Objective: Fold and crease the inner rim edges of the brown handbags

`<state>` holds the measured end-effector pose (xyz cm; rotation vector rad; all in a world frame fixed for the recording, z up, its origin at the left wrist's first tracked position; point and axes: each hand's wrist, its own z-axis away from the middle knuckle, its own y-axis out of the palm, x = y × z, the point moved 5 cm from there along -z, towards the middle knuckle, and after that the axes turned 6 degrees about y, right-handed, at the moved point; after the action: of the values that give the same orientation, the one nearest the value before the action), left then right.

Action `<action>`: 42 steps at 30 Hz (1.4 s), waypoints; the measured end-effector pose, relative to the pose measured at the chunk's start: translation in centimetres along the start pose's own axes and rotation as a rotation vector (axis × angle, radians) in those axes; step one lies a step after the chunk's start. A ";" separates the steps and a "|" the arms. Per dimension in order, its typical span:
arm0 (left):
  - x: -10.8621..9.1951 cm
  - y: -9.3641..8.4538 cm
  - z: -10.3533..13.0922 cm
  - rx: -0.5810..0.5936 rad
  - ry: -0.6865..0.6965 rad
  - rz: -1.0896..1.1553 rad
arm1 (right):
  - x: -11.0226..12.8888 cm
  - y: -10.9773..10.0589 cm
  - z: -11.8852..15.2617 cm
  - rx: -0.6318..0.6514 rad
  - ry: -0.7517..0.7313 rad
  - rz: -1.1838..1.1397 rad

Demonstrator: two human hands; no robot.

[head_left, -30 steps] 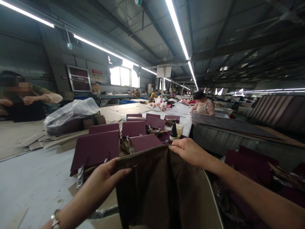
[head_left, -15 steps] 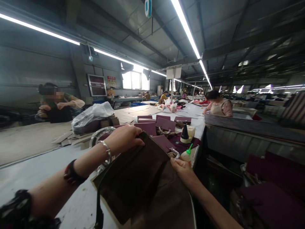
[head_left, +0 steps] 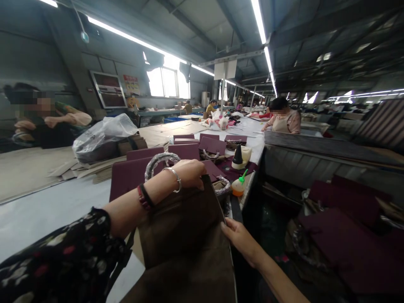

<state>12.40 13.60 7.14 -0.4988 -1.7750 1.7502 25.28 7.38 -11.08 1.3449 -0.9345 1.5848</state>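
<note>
A dark brown fabric piece (head_left: 186,235) hangs in front of me over the table's near edge. My left hand (head_left: 192,173) pinches its top corner, with a silver bangle and a red band at the wrist. Lower down, my right hand (head_left: 238,236) grips the right edge of the same piece between thumb and fingers. Just behind my left hand, a plastic-wrapped round handle (head_left: 158,162) rises beside a purple panel (head_left: 126,176). A small bottle with a green nozzle (head_left: 238,187) stands beyond my right hand, near a black-capped bottle (head_left: 237,156).
More purple panels (head_left: 344,248) with wrapped handles lie low on the right. Clear plastic (head_left: 102,136) covers a bundle on the left of the table (head_left: 41,214). One person (head_left: 41,118) sits at the left; another (head_left: 285,120) works across at the right.
The view has turned right and tilted down slightly. Both hands still hold the brown fabric; my left forearm reaches further in, and more of the purple panels and wrapped handle shows behind it.
</note>
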 end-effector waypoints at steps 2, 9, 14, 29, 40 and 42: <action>-1.0 0.5 -1.0 0.029 0.022 -0.010 | -0.8 -0.1 0.4 0.023 0.002 0.043; -3.6 2.8 -3.4 0.055 0.115 -0.057 | -3.4 -2.5 2.4 -0.183 0.021 0.305; -4.2 3.9 -4.1 0.031 0.165 -0.114 | -5.7 -3.6 3.6 -0.274 0.133 0.407; -6.7 4.1 -0.8 0.047 0.286 -0.117 | -5.4 -4.2 4.1 -0.497 0.134 0.736; -5.9 5.0 0.1 0.050 0.259 -0.092 | -5.6 -4.7 3.7 -0.532 0.122 0.900; -5.6 4.9 0.1 0.046 0.253 -0.069 | -5.6 -5.0 3.8 -0.545 0.133 0.899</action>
<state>15.88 10.26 1.44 -0.6034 -1.5532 1.5997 31.75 5.08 -15.99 0.4184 -1.8732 1.7987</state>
